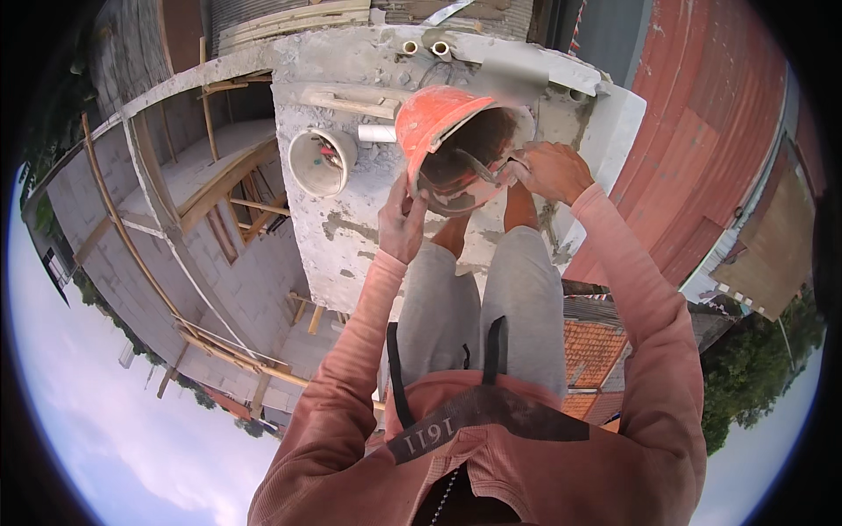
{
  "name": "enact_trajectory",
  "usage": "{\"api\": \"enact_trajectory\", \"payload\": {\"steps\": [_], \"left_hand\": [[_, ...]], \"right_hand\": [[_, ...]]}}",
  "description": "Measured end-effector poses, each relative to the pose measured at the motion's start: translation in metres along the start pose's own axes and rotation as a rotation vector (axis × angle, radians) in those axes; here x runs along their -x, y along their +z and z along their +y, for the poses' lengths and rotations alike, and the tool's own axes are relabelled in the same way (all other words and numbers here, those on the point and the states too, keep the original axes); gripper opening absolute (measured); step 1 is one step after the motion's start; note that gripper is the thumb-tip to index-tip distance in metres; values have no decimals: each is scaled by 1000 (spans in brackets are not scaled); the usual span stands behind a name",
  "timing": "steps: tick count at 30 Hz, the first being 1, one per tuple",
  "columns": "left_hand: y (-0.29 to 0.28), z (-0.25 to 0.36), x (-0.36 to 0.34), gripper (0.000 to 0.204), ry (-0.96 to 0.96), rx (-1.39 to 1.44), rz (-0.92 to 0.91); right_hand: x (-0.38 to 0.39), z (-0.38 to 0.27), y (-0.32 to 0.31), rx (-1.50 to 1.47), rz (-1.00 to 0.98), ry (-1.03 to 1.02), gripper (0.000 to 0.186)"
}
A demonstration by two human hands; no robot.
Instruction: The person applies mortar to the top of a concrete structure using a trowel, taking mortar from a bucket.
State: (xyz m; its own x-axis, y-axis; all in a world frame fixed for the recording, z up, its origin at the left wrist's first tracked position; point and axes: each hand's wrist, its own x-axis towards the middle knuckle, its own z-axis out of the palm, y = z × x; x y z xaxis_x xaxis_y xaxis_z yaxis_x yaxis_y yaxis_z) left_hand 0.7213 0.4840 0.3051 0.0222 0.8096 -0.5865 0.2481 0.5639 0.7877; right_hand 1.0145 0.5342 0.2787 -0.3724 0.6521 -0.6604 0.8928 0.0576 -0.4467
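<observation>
Left grip (403,219) pinches the bucket (432,116), tilted between both grips; right grip (553,171) clasps a tool (476,167) at its mouth. Best to make the left pinch firm, so the bucket sits steady against the tool.

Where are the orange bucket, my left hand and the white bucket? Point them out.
Orange bucket (423,116): head view, on its outer wall.
Left hand (402,221): head view, on the back of the hand.
White bucket (307,168): head view, on its inner wall.

pale printed digits (431,435) on dark chest band (517,417)
</observation>
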Motion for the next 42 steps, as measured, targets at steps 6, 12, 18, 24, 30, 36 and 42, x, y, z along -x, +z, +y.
{"api": "enact_trajectory", "payload": {"steps": [6,12,18,24,30,36,42], "left_hand": [[-32,21,14,53,36,-136,-108],[-42,22,25,56,59,52,-118],[-22,3,0,65,-15,145,-31],[21,-105,-65,60,-293,323,-23],[76,-238,-157,63,-511,271,38],[85,-288,-189,69,-884,-194,138],[75,-237,-218,53,-1014,-524,61]], "right_hand": [[19,-7,53,-257,119,-79,43],[25,-48,105,-674,320,-153,37],[41,-47,114,-1050,442,-3,35],[79,-1,136,-1349,440,214,33],[93,66,180,-1682,486,439,41],[104,124,209,-1769,645,603,41],[89,170,204,-1712,801,672,38]]}}
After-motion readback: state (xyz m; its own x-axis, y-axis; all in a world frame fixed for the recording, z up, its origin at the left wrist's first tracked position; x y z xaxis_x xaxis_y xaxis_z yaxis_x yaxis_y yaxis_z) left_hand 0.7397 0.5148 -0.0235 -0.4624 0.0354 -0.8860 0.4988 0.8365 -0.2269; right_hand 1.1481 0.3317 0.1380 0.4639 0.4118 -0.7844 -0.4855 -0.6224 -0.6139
